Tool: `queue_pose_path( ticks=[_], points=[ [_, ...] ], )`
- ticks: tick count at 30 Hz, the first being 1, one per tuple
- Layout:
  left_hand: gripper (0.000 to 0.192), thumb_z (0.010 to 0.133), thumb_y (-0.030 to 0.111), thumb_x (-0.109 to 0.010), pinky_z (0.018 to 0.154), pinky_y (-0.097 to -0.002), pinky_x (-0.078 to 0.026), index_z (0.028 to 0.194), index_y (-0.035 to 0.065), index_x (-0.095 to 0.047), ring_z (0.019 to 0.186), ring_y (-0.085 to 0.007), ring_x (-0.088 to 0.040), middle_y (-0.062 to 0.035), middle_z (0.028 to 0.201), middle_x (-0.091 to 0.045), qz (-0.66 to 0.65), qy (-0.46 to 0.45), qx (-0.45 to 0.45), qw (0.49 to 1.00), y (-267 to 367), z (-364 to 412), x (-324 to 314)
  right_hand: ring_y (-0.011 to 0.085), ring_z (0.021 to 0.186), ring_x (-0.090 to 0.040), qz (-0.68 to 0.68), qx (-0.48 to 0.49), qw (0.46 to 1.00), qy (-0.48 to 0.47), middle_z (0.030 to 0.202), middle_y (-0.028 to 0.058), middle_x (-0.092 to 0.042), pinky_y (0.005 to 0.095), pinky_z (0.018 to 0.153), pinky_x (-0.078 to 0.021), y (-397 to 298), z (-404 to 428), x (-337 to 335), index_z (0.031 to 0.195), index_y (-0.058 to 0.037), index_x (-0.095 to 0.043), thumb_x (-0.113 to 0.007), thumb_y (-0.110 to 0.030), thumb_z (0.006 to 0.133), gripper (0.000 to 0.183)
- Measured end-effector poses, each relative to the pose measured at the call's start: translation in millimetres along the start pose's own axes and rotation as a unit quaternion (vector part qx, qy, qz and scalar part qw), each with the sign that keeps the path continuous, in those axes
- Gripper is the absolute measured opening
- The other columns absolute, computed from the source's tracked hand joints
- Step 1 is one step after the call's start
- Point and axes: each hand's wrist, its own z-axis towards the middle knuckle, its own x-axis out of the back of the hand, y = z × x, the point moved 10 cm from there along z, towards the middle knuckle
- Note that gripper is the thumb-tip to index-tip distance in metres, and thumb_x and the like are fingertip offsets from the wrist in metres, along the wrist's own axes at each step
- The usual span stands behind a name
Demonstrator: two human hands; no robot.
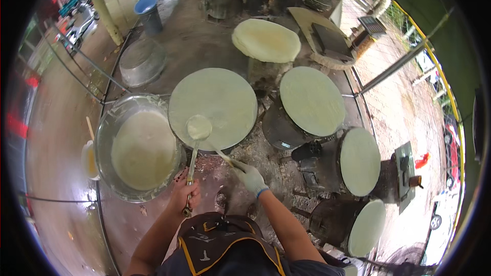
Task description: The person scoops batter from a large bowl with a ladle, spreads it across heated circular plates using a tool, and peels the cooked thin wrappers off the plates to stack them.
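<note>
My bare left hand (pixel 185 196) grips the handle of a long metal ladle (pixel 199 127), whose bowl, holding pale batter, is over the front of a round griddle (pixel 218 99). A pale layer covers this griddle. My right hand (pixel 250 177), in a white glove, is closed around the handle of a thin spatula-like tool (pixel 223 155); its blurred tip reaches the griddle's front edge, and whether it touches is unclear. To the left stands a wide metal basin (pixel 102 163) of creamy batter (pixel 144 149), with smears along its inner wall.
Three more coated griddles, the nearest by the first (pixel 312 101), then a second (pixel 360 162) and third (pixel 367 228), curve down my right on drum stoves. A stack of flatbreads (pixel 266 41) sits beyond. An overturned metal basin (pixel 142 63) and blue bucket (pixel 149 13) stand at back left.
</note>
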Motion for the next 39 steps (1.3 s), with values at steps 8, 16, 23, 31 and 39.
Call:
queue_pose_path(
  ticks=[8, 16, 23, 31, 39],
  points=[
    [0.006, 0.094, 0.012, -0.052, 0.035, -0.0233, -0.031, 0.098, 0.0078, -0.049, 0.043, -0.0091, -0.04, -0.0026, 0.066, -0.045, 0.162, -0.08, 0.111, 0.977, -95.3, -1.3, -37.4, 0.0101, 0.078, -0.056, 0.232, -0.231, 0.86, 0.391, 0.096, 0.0044, -0.063, 0.0257, 0.074, -0.0467, 111.0, -276.0, 110.9, 0.133, -0.0071, -0.055, -0.059, -0.027, 0.093, 0.045],
    [0.012, 0.094, 0.006, -0.047, 0.034, -0.0227, -0.034, 0.104, 0.0039, -0.052, 0.042, -0.0081, -0.039, -0.0034, 0.069, -0.047, 0.301, -0.252, 0.279, 0.877, -288.8, -40.0, -205.3, 0.0248, 0.09, -0.065, 0.182, -0.313, 0.56, 0.745, 0.097, 0.0157, -0.07, 0.035, 0.082, -0.0477, 174.4, -673.2, 129.8, 0.112, -0.0005, -0.065, -0.063, -0.036, 0.087, 0.043],
    [0.017, 0.095, 0.004, -0.045, 0.035, -0.0195, -0.035, 0.11, -0.0031, -0.049, 0.045, -0.0059, -0.036, -0.0036, 0.073, -0.043, 0.328, -0.365, 0.388, 0.78, -464.1, -183.7, -313.3, 0.0107, 0.049, -0.048, 0.151, -0.305, 0.149, 0.928, 0.063, -0.0001, -0.055, 0.0277, 0.046, -0.0392, 227.5, -1031.4, -6.3, 0.101, -0.004, -0.064, -0.056, -0.024, 0.094, 0.023],
    [0.018, 0.092, 0.001, -0.047, 0.034, -0.0194, -0.032, 0.109, -0.0014, -0.049, 0.044, -0.0059, -0.037, -0.0037, 0.071, -0.045, 0.429, -0.365, 0.46, 0.686, -564.4, -262.1, -337.3, 0.0125, 0.056, -0.056, 0.241, -0.337, 0.055, 0.909, 0.071, 0.0041, -0.062, 0.0294, 0.051, -0.0429, 241.9, -1033.0, -12.7, 0.098, -0.0025, -0.065, -0.059, -0.029, 0.092, 0.028],
    [0.017, 0.091, 0.0, -0.048, 0.034, -0.0197, -0.033, 0.108, -0.0009, -0.05, 0.044, -0.0062, -0.038, -0.0035, 0.071, -0.046, 0.445, -0.368, 0.508, 0.639, -591.8, -250.4, -349.9, 0.0121, 0.049, -0.05, 0.327, -0.159, -0.073, 0.929, 0.07, 0.0041, -0.06, 0.0277, 0.046, -0.0414, 256.6, -1000.3, -55.8, 0.117, -0.0014, -0.057, -0.057, -0.017, 0.095, 0.027]
  ],
)
